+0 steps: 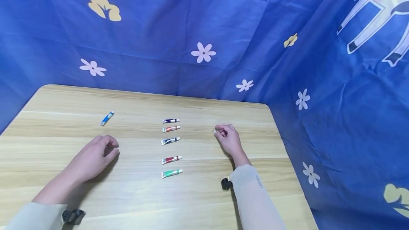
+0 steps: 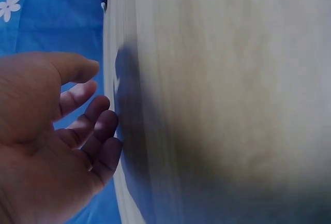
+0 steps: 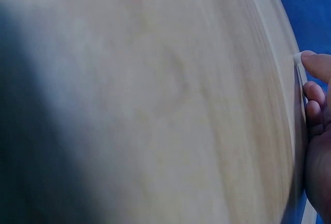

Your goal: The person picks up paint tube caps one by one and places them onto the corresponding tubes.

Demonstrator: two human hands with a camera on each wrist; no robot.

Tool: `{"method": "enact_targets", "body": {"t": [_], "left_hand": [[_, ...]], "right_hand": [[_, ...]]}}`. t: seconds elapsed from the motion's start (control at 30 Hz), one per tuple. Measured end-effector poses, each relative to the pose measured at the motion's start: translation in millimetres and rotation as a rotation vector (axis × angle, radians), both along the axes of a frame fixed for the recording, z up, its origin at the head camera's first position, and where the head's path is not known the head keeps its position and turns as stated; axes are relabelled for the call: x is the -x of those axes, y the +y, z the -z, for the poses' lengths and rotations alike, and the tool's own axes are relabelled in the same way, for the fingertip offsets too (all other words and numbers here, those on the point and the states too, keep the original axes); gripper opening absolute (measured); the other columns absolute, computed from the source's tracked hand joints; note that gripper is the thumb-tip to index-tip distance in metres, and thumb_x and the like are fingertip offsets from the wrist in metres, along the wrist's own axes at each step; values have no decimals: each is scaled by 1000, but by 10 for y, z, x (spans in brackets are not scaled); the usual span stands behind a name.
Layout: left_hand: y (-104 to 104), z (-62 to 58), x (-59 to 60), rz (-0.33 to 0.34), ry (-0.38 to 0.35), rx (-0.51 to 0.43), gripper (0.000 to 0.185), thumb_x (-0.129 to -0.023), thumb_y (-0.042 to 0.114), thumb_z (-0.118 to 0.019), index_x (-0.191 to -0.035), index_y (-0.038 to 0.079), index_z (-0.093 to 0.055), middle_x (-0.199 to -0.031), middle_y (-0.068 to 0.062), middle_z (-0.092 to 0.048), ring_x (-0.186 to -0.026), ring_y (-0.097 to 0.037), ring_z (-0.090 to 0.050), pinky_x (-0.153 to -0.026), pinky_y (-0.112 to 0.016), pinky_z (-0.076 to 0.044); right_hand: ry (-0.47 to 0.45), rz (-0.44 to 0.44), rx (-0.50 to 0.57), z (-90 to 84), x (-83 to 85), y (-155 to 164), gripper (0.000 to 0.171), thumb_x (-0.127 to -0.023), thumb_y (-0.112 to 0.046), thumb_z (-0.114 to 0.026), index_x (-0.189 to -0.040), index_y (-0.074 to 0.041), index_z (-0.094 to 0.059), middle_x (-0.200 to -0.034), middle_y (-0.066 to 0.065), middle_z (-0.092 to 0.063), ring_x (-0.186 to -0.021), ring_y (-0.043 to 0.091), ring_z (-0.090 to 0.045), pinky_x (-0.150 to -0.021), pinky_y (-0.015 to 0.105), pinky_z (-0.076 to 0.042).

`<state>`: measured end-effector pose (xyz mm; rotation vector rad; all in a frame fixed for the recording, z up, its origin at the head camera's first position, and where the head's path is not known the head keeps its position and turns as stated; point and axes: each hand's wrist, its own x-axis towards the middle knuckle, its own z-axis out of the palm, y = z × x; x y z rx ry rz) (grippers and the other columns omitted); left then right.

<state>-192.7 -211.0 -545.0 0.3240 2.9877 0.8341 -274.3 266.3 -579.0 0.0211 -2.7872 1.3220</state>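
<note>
My right hand (image 1: 228, 139) pinches a small white piece between thumb and fingertips, just above the table's right half. That white piece (image 3: 297, 58) pokes out past the thumb tip in the right wrist view; the rest of it is hidden, so its kind is unclear. My left hand (image 1: 94, 157) hovers low over the left side with fingers loosely bent and nothing between them. Beyond it lies a blue paint tube (image 1: 107, 118), set at a slant. Between the hands, several paint tubes form a column: purple (image 1: 170, 120), orange (image 1: 170, 129), dark blue (image 1: 170, 141), red (image 1: 171, 159) and green (image 1: 172, 173).
The light wooden table (image 1: 137, 194) has rounded far corners. A blue patterned cloth (image 1: 143, 38) hangs behind it and along the right side. Black wrist devices sit at the left cuff (image 1: 41, 215) and the right cuff (image 1: 243, 175).
</note>
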Motion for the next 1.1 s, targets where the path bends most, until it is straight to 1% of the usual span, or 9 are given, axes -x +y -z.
{"method": "enact_targets", "body": {"t": [0.17, 0.27, 0.4, 0.5, 0.67, 0.77, 0.9, 1.0, 1.1], "left_hand": [[-107, 56, 98, -36, -17, -34, 23, -100, 13, -74, -113, -2, -63, -104, -22, -69, -94, -34, -69, -82, -53, -56], [-168, 77, 153, -56, -14, -61, 27, -100, 12, -74, -115, -5, -59, -105, -24, -67, -94, -35, -68, -80, -49, -56], [-229, 87, 230, -81, -2, -70, 32, -98, 12, -75, -115, -9, -57, -103, -26, -63, -92, -34, -65, -77, -41, -52], [-270, 85, 299, -117, 0, -60, 34, -98, 13, -73, -115, -11, -57, -103, -27, -61, -92, -35, -60, -76, -39, -48], [-337, 58, 416, -147, -20, -44, 37, -100, 15, -70, -117, -13, -54, -106, -29, -54, -95, -39, -51, -74, -43, -43], [-381, 66, 486, -156, -19, -36, 40, -101, 16, -69, -119, -15, -53, -107, -31, -52, -98, -42, -49, -76, -51, -45], [-437, 75, 570, -175, -22, -36, 47, -102, 18, -66, -124, -20, -51, -110, -36, -53, -104, -49, -47, -86, -66, -45], [-460, 55, 619, -197, -52, -39, 51, -102, 20, -63, -126, -22, -50, -113, -38, -52, -107, -52, -46, -90, -69, -45], [-472, 39, 664, -218, -75, -42, 52, -103, 22, -63, -127, -21, -48, -113, -38, -51, -106, -52, -47, -90, -69, -45]], "right_hand": [[-16, -3, -26, -3, -5, -11, 24, -98, -15, -81, -122, -14, -80, -108, 4, -64, -91, 9, -58, -81, 16, -50], [-8, -5, -37, -11, -1, -21, 23, -99, -16, -81, -122, -14, -80, -108, 4, -64, -91, 9, -58, -81, 17, -50], [0, -8, -42, -13, 5, -33, 22, -99, -16, -81, -121, -14, -81, -107, 5, -65, -91, 10, -58, -81, 17, -50], [-4, -3, -43, -5, 6, -37, 21, -99, -16, -81, -120, -15, -81, -105, 4, -64, -90, 10, -58, -80, 17, -49], [-6, 1, -47, 3, 4, -31, 19, -99, -16, -80, -118, -14, -82, -104, 4, -64, -89, 9, -57, -79, 17, -48], [-4, 5, -48, 5, 0, -27, 18, -99, -16, -81, -117, -14, -82, -103, 4, -64, -89, 8, -57, -79, 17, -49], [12, 8, -47, 7, -3, -27, 16, -99, -16, -81, -115, -14, -83, -104, 5, -65, -88, 8, -58, -79, 17, -49], [20, 13, -48, 1, -5, -30, 14, -100, -16, -80, -113, -14, -83, -104, 5, -66, -89, 9, -59, -79, 17, -49], [17, 19, -53, -7, -13, -31, 13, -100, -17, -79, -112, -14, -83, -104, 4, -65, -89, 9, -58, -79, 17, -49]]}}
